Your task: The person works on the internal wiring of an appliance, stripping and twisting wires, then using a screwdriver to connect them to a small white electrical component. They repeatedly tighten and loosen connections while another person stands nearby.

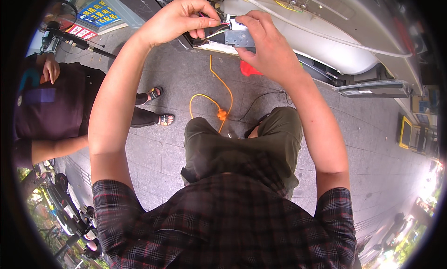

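Note:
Thin coloured wires [225, 24] run between my left hand [188, 19] and a small white connector part [237, 24]. The left thumb and forefinger pinch those wires near their ends. My right hand [269, 45] grips a grey metal bracket [239, 38] that carries the white part, thumb below and fingers above. A pale wire [215, 33] trails from the bracket to the left, under the left hand. Behind both hands is an opened appliance housing [297, 28] with a large white rounded inner body. My right palm hides the bracket's right end.
An orange extension lead [222, 114] and a black cable [258, 98] lie on the paving between my feet. A red object [249, 68] sits under the housing. At left stands another person [52, 101] in dark clothes. A grey panel [373, 89] juts out at right; a white cable [335, 40] crosses the housing.

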The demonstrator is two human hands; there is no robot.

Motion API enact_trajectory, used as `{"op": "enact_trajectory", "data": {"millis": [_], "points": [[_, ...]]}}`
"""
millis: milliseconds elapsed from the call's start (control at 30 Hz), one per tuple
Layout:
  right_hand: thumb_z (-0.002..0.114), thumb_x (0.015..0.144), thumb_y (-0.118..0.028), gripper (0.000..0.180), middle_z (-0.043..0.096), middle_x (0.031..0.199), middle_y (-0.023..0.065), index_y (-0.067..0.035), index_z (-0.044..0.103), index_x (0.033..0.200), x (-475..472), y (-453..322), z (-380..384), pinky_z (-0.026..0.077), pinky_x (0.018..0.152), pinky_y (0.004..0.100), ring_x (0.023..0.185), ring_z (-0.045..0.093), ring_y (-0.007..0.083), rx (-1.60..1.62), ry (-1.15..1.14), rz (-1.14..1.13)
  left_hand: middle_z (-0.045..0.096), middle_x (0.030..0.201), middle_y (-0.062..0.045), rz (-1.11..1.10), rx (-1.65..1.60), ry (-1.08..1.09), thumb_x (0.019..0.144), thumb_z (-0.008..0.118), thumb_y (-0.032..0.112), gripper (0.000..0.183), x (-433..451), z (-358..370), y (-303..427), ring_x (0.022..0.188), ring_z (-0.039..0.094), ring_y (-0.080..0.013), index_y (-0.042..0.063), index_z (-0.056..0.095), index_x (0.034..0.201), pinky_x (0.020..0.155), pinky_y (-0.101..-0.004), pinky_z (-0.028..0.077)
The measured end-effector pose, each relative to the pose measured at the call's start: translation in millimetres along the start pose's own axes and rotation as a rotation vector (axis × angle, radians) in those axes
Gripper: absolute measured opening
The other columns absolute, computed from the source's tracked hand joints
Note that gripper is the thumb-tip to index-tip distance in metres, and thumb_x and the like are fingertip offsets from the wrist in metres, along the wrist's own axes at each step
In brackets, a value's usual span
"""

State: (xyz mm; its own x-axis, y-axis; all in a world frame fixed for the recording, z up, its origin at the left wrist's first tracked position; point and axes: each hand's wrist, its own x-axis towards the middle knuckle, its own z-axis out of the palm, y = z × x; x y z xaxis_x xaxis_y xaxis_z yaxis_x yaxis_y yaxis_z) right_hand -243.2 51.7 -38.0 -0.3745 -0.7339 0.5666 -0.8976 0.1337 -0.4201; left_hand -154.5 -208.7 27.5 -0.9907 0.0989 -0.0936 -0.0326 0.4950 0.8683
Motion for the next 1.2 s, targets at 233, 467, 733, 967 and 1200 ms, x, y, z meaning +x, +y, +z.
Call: {"op": "enact_trajectory", "data": {"millis": [233, 467, 733, 967, 1200], "points": [[0.083, 0.083, -0.013, 0.058, 0.058, 0.135, 0.013, -0.008, 0.058, 0.136, 3.4, -2.7, -1.9, 0.058, 0.099, 0.0438, 0.121, 0.065, 0.0331, -0.052, -0.027, -0.037, 0.072, 0.088, 0.005, -0.05, 0.002, 0.022, 0.101, 0.075, 0.019, 0.01, 4.6, 1.4, 1.2, 0.072, 0.065, -0.0016, 0.01, 0.077, 0.106, 0.063, -0.0188, 0.05], [0.081, 0.087, -0.018, 0.058, 0.058, 0.14, 0.0145, -0.009, 0.057, 0.138, 4.6, 0.5, -6.8, 0.058, 0.099, 0.0447, 0.121, 0.066, 0.0353, 0.016, -0.081, 0.059, 0.073, 0.103, -0.004, 0.258, 0.398, 0.129, 0.101, 0.071, 0.008, 0.012, -2.8, 12.7, 3.4, 0.083, 0.068, -0.0116, -0.001, 0.071, 0.11, 0.074, -0.0269, 0.056], [0.085, 0.084, -0.016, 0.065, 0.053, 0.141, 0.0144, -0.012, 0.055, 0.141, 1.0, 5.8, -6.0, 0.057, 0.099, 0.045, 0.121, 0.064, 0.0381, 0.119, -0.097, 0.085, 0.072, 0.113, -0.009, 0.512, 0.782, 0.233, 0.091, 0.074, 0.006, 0.02, -10.2, 20.1, 4.8, 0.102, 0.072, -0.0332, 0.004, 0.074, 0.11, 0.085, -0.0419, 0.06], [0.086, 0.082, -0.012, 0.065, 0.053, 0.139, 0.0175, -0.01, 0.055, 0.139, -4.3, 2.4, 6.3, 0.056, 0.1, 0.045, 0.121, 0.063, 0.0396, 0.081, 0.028, 0.08, 0.073, 0.114, -0.006, 0.421, 0.163, 0.533, 0.101, 0.072, 0.011, 0.015, -14.4, 54.3, -19.0, 0.097, 0.075, -0.021, 0.003, 0.074, 0.113, 0.083, -0.0318, 0.06], [0.086, 0.08, -0.01, 0.064, 0.053, 0.135, 0.0163, -0.009, 0.056, 0.136, -4.1, -5.3, 15.3, 0.058, 0.097, 0.0454, 0.117, 0.065, 0.0387, 0.076, 0.032, 0.041, 0.066, 0.108, -0.003, -0.193, -0.95, 0.84, 0.104, 0.073, 0.034, 0.036, -19.1, 99.1, -41.0, 0.094, 0.067, -0.0118, 0.009, 0.066, 0.128, 0.078, -0.0255, 0.051]]}}
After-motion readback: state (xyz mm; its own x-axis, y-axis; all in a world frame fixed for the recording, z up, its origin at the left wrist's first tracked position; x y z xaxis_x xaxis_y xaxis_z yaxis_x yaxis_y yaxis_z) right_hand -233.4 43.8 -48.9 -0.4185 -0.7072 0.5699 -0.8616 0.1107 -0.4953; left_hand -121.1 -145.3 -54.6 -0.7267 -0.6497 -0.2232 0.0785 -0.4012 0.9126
